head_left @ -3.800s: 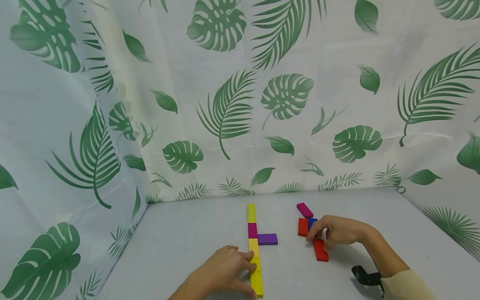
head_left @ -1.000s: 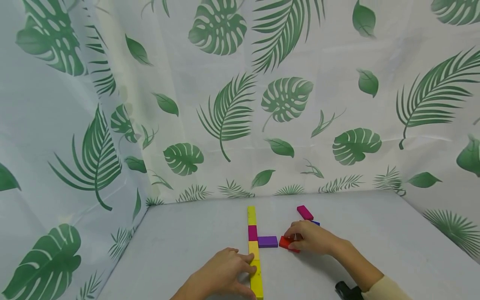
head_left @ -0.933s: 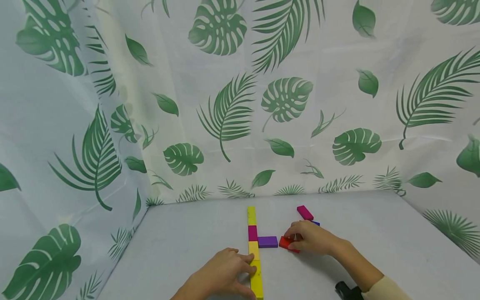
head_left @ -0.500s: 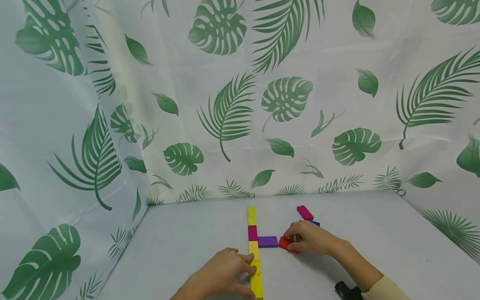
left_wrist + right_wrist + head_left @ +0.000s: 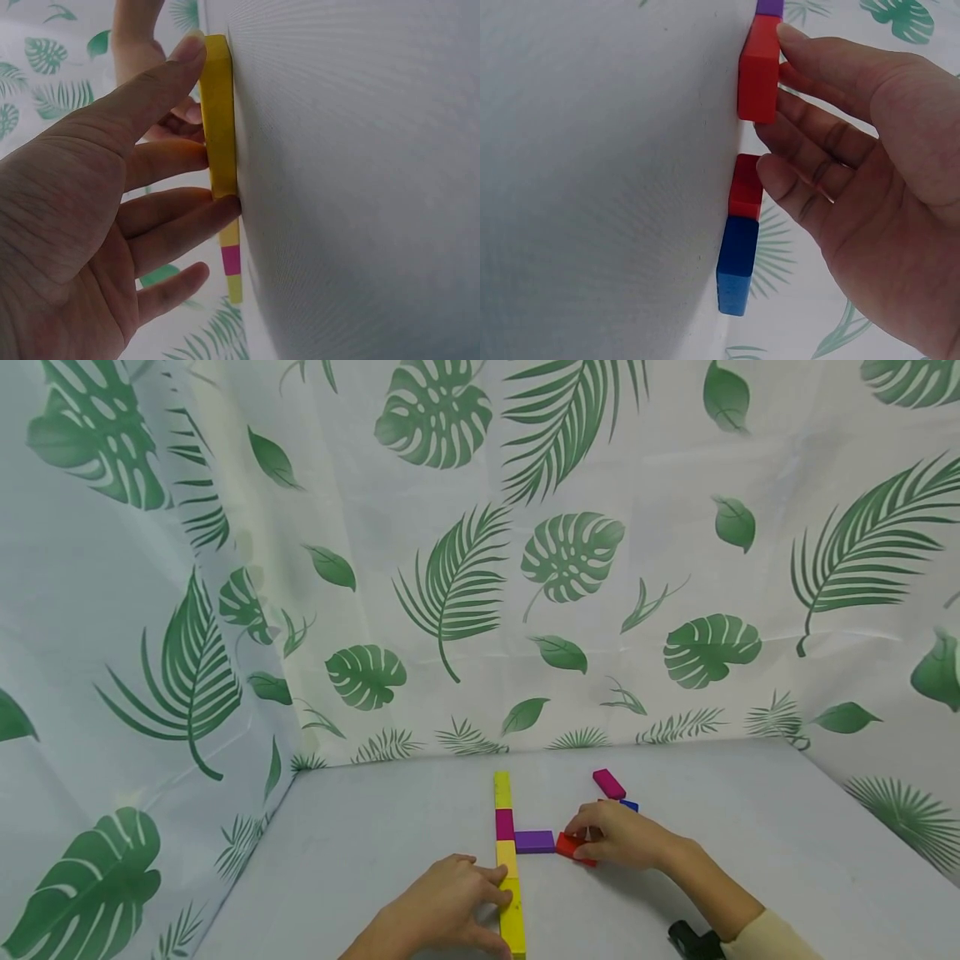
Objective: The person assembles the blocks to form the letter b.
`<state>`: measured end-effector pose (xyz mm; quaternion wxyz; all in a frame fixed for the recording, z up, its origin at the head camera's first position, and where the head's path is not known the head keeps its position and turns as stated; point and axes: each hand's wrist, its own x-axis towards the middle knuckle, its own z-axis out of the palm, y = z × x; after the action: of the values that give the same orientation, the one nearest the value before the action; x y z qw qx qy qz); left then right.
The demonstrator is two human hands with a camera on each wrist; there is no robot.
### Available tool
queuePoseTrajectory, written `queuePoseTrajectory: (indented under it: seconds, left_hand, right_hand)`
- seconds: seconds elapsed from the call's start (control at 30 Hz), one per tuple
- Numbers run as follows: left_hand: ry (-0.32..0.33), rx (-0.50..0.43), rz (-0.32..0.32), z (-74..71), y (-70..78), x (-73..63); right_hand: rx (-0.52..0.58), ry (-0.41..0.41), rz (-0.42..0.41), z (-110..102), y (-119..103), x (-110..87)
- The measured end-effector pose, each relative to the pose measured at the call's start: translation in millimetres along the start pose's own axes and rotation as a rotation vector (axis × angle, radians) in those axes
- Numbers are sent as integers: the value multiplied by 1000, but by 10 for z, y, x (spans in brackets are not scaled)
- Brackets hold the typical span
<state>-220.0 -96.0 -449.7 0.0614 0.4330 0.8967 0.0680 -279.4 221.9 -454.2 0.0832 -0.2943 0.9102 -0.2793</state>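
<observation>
A row of toy blocks, two yellow, one magenta and one bright yellow at the far end, runs away from me. My left hand [image 5: 453,897] rests its spread fingers and thumb along the nearest yellow block [image 5: 514,931] and the lighter yellow block [image 5: 507,854] beyond. From the magenta block [image 5: 505,824] a purple block [image 5: 535,842] extends to the right. My right hand [image 5: 624,835] pinches a red block [image 5: 567,843], its corner right at the purple block's right end and its length slanting. The right wrist view shows that red block [image 5: 759,75] between thumb and fingers.
Behind the right hand lie a second red block [image 5: 746,184], a blue block [image 5: 737,259] and a loose magenta block [image 5: 609,783]. A white table [image 5: 390,818] meets a leaf-printed curtain [image 5: 465,710]. A black device [image 5: 693,939] sits at the right wrist.
My right hand has carried the red block leftward from the group on the right to the purple block, and over the last second nudged it slightly closer. The left hand has stayed put.
</observation>
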Motion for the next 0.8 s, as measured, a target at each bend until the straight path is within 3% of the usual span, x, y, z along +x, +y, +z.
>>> queuePoseTrajectory:
  seconds: [0.8]
  left_hand:
    - [-5, -9, 1, -18, 1, 3]
  right_hand:
    - [3, -7, 15, -2, -18, -5]
